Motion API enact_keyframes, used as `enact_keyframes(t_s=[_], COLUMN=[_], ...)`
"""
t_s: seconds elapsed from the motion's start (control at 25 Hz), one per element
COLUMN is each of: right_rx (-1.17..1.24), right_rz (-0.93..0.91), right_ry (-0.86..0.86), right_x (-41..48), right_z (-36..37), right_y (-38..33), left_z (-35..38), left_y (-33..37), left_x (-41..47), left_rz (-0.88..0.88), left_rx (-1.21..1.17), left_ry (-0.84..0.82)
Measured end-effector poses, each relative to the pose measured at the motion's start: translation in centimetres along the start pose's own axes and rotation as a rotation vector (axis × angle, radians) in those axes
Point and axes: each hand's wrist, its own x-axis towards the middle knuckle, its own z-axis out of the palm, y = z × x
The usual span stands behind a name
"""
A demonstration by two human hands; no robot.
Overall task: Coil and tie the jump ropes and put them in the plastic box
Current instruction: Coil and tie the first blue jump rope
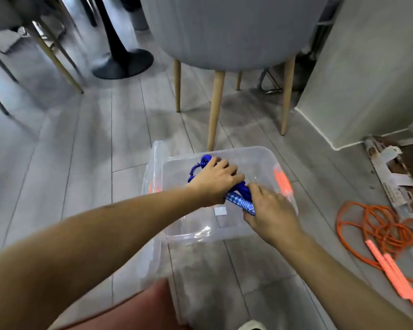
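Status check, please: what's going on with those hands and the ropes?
Left hand, right hand: both gripping blue jump rope, inside the plastic box. Orange jump rope loose on floor, to the right. Nothing blocking the box.

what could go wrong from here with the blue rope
The blue jump rope, gripped by the left hand and right hand over the plastic box, may spring uncoiled on release; no knot is visible. The orange jump rope lies tangled on the floor and may snag.
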Motion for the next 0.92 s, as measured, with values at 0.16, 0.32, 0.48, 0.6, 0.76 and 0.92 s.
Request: enact_keyframes(t_s=[0.16, 0.32, 0.48, 0.6, 0.76, 0.92], right_rx=[0.068, 0.352, 0.198, 0.12, 0.087, 0.083], right_rz=[0.066, 0.049, 0.065, 0.104, 0.137, 0.15], right_ry=[-0.029, -0.186, -0.162, -0.069, -0.072, -0.118], right_x=[3.8, 5.6, 5.1, 4.9, 4.6, 4.6], right_z=[4.4, 8.4, 10.5, 10.8, 10.8, 11.0], right_y=[-2.1, -1.7, 0.6, 0.7, 0.3, 0.5], left_z=[4.7, 8.8, 12.8, 14.5, 15.2, 18.4], left_y=[-3.3, -4.5, -4.5, -3.8, -0.4, 1.3], left_x=[0.8, 1.2, 0.3, 0.5, 1.1, 0.8], left_rz=[0.007, 0.039, 0.074, -0.008, 0.041, -0.019], left_rx=[0.086, 0.172, 0.22, 0.239, 0.05, -0.004], left_ry=[0.038, -0.129, -0.228, -0.512, -0.76, -0.88])
